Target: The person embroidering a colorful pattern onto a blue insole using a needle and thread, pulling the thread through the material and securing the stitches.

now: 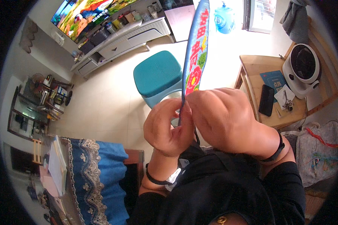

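Note:
An embroidered fabric insole stands up edge-on in front of me, light blue with a red flower, green leaves and red stitched characters. My right hand grips its lower end from the right side. Against the same lower edge, my left hand is curled, with thumb and fingers pinching the cloth. The two hands touch or nearly touch, and their fingers hide the bottom of the insole. Whether a needle or thread sits between the fingertips cannot be seen.
Beyond my hands stands a teal plastic stool. On the right, a wooden chair bears a fan, a phone and keys. A blue lace-trimmed cloth hangs at lower left. A TV cabinet lines the far wall.

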`<state>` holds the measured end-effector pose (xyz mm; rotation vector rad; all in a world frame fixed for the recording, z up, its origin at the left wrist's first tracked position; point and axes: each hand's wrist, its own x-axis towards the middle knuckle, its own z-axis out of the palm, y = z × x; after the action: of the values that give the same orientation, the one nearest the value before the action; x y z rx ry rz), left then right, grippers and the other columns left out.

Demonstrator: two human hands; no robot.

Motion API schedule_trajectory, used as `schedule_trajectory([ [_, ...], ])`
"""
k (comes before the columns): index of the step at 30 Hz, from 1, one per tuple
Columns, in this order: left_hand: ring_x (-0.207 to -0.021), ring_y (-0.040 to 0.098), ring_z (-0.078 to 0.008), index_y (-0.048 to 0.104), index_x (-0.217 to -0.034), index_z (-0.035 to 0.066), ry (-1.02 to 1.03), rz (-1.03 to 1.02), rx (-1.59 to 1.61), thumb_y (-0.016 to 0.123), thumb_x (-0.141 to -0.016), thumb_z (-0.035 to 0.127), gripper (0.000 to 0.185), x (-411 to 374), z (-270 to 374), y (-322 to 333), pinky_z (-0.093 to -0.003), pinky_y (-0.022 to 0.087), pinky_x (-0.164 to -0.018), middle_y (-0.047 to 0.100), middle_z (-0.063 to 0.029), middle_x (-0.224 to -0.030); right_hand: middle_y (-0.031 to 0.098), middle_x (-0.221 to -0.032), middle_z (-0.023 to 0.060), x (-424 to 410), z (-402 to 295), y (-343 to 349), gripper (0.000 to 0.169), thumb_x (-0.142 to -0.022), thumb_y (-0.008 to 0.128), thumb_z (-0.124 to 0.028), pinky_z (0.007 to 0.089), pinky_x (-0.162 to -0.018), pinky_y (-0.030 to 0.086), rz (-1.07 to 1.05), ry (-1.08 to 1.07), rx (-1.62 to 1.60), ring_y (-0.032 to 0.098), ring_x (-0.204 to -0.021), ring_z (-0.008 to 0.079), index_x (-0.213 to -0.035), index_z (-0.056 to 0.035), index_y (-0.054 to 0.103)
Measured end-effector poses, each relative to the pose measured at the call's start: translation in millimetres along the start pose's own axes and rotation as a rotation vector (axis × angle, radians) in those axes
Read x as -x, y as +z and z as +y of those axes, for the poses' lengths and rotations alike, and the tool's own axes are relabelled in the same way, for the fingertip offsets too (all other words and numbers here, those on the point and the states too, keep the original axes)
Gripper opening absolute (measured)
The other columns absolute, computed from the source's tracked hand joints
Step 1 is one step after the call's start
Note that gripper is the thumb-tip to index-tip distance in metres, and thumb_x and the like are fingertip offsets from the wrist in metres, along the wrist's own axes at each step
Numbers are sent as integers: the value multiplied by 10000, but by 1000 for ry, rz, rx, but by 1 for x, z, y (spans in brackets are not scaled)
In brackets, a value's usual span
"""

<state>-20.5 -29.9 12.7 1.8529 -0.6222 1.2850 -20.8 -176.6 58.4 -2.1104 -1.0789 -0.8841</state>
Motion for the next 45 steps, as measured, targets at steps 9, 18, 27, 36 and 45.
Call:
schedule_trajectory([
  [9,-674,567,-102,598,-886,-21,-404,6,362,629,-819,19,84,4,-8,4,-215,443,-572,623,-64,-801,559,-697,83,-7,19,2,49,-775,614,13,262,-465,412,131,134,-284,557,-560,166,-799,6,572],
  [18,-792,562,-86,549,-967,-33,-695,-74,847,594,-836,-1,142,2,-2,2,-217,446,-750,609,-56,-888,596,-771,38,10,50,34,204,-839,595,-179,229,-549,440,59,930,-1407,558,-649,102,-949,-7,592],
  [27,-760,563,-53,554,-923,-36,-783,-213,870,564,-875,42,93,5,-2,3,-197,454,-705,618,-45,-863,639,-937,112,17,43,45,245,-812,644,-204,335,-764,527,38,950,-1938,632,-831,191,-972,-23,608],
  [36,-753,567,-56,566,-924,-45,-686,-238,824,565,-875,36,95,8,-2,0,-188,449,-686,619,-42,-842,615,-955,95,21,37,39,226,-865,576,-186,337,-720,532,42,963,-1908,617,-828,179,-1026,-28,565],
  [45,-809,587,-99,563,-989,1,-606,-124,998,507,-903,61,120,9,-1,-1,-241,479,-728,620,-65,-927,524,-707,30,5,54,26,215,-932,445,-227,205,-519,390,595,1106,-1914,479,-592,105,-951,-44,554],
])
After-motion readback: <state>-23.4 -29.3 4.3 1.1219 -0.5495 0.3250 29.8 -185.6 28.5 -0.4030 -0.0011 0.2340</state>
